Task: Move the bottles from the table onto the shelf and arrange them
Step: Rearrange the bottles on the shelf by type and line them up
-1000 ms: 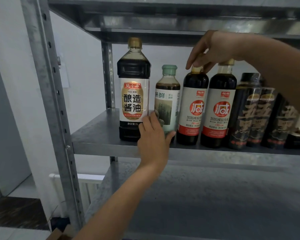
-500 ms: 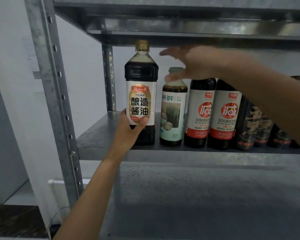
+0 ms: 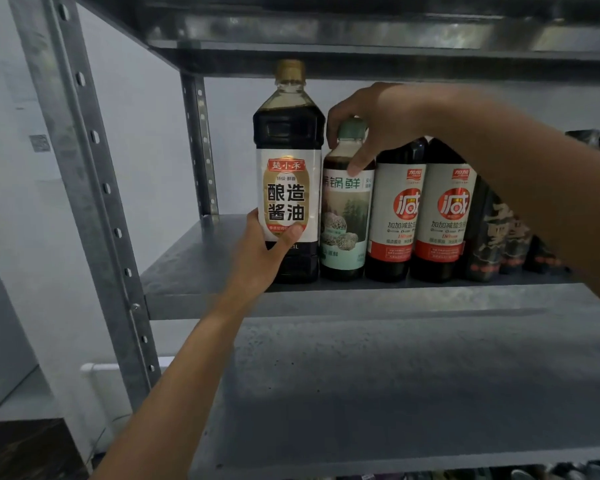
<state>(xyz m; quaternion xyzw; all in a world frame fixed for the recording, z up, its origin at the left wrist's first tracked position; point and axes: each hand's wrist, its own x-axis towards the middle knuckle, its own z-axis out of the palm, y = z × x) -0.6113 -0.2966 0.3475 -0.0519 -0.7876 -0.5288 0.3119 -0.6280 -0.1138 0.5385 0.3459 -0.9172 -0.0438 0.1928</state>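
Clearly, dark liquid [image 3: 287, 130] fills the tall bottle [image 3: 288, 188] and green-capped bottle [image 3: 344, 223].

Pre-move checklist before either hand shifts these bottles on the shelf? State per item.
1. Left hand grips the gold-capped bottle at its lower label: ok.
2. Right hand holds the green-capped bottle at cap and neck: ok.
3. Both bottles upright on the shelf: ok.
4. Both labels face front: ok.
5. Green-capped bottle touching the red-label bottles beside it: cannot tell.
6. Bottles left to fetch: cannot tell, only the shelf shows.
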